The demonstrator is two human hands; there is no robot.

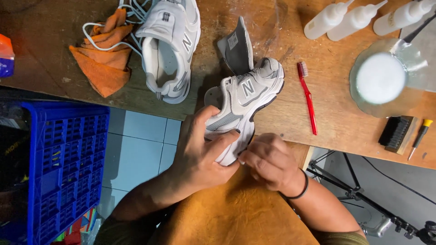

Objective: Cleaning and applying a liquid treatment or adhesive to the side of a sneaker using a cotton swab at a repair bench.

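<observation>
Toothbrush [307, 96] right of held shoe [245, 97]; second shoe [170, 45] left; cloth [106, 59] perhaps under laces.

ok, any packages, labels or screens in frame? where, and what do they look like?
Packet: far left edge of the bench, orange and blue, cut off.
Insole label: small pale rectangle on the grey insole.
Squeeze bottles: three, top right, white, faint marks.
No screens or signs.

The left hand [200, 149] curled its fingers forward, thumb stretched across; the right hand [268, 161] pinched close beside it, forearms angled inward.
</observation>
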